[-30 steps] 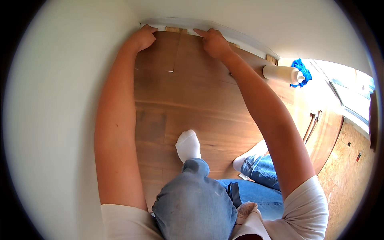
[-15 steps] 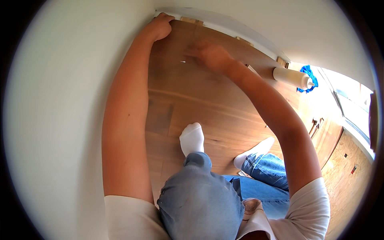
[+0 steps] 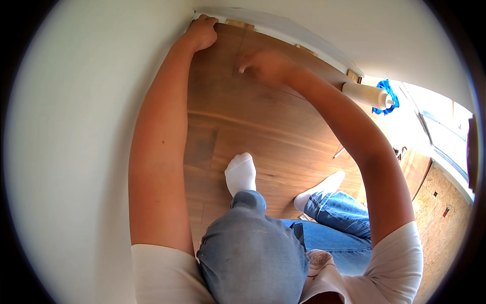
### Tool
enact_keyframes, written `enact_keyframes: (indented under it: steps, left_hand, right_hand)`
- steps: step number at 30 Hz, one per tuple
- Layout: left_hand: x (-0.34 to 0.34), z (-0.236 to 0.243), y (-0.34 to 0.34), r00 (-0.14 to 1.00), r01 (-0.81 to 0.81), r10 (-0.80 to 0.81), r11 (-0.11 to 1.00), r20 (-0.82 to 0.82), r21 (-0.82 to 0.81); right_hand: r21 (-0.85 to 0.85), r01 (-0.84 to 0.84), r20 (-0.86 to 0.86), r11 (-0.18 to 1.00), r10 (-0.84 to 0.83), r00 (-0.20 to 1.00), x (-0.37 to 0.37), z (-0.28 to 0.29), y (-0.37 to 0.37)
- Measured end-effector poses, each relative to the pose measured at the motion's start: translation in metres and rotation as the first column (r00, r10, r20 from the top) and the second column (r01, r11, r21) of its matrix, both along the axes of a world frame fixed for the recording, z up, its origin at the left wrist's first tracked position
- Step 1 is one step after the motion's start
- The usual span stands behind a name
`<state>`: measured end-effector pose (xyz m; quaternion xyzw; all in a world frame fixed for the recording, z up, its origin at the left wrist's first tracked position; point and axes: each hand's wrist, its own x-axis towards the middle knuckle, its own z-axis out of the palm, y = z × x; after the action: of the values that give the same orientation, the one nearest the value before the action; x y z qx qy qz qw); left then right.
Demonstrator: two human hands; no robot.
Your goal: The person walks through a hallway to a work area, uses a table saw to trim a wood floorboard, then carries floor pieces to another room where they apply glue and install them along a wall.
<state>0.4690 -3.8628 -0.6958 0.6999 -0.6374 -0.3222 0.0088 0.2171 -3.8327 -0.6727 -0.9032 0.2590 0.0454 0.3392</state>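
Observation:
My left hand (image 3: 201, 33) is at the far left corner, its bent fingers over the far edge of a brown wood floorboard (image 3: 223, 53) beside the wall. The undersides of those fingers are hidden. Low over the boards, close to a seam, is my right hand (image 3: 266, 66), smeared by motion. One pale fingertip points down toward the wood; whether anything is pinched there I cannot make out. Right of it, a cream squeeze bottle (image 3: 362, 95) with a nozzle lies on its side, against a bright blue cloth-like bundle (image 3: 390, 96).
Small wooden spacer blocks (image 3: 240, 24) sit between the boards and the far wall. A white wall (image 3: 76, 152) rises close on my left. My white-socked foot (image 3: 240, 172) rests on the floor. To the right are a window (image 3: 448, 134) and a chipboard panel (image 3: 440, 223).
My right hand has shifted slightly and stays blurred. The small white spot on the board near its fingers no longer shows. My left hand keeps its place at the corner.

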Motion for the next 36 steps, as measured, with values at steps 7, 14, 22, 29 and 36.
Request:
enact_keyframes:
  steps: [7, 14, 22, 29, 36]
  left_hand:
    - [0.0, -0.001, 0.003, 1.0, 0.003, -0.003, 1.0, -0.003, -0.007]
    - [0.001, -0.004, 0.004, 0.999, -0.024, 0.022, 0.999, -0.042, -0.047]
    - [-0.003, -0.004, 0.004, 0.999, -0.023, 0.02, 0.997, -0.037, -0.069]
    - [-0.003, -0.003, 0.006, 0.999, -0.011, 0.008, 0.998, -0.044, -0.064]
    - [-0.004, -0.022, 0.012, 1.0, 0.027, -0.028, 0.987, 0.0, -0.159]
  right_hand:
    - [0.016, 0.609, 0.054, 0.793, -0.609, 0.791, -0.038, -0.019, -0.031]
    - [-0.124, 0.57, 0.053, 0.812, -0.568, 0.821, 0.003, -0.025, -0.033]
    - [-0.225, 0.527, 0.012, 0.82, -0.538, 0.843, 0.018, -0.04, -0.05]
    - [-0.368, 0.434, -0.019, 0.822, -0.473, 0.881, 0.0, -0.02, -0.033]
    - [-0.146, 0.133, -0.102, 0.98, -0.149, 0.984, -0.056, 0.008, -0.013]
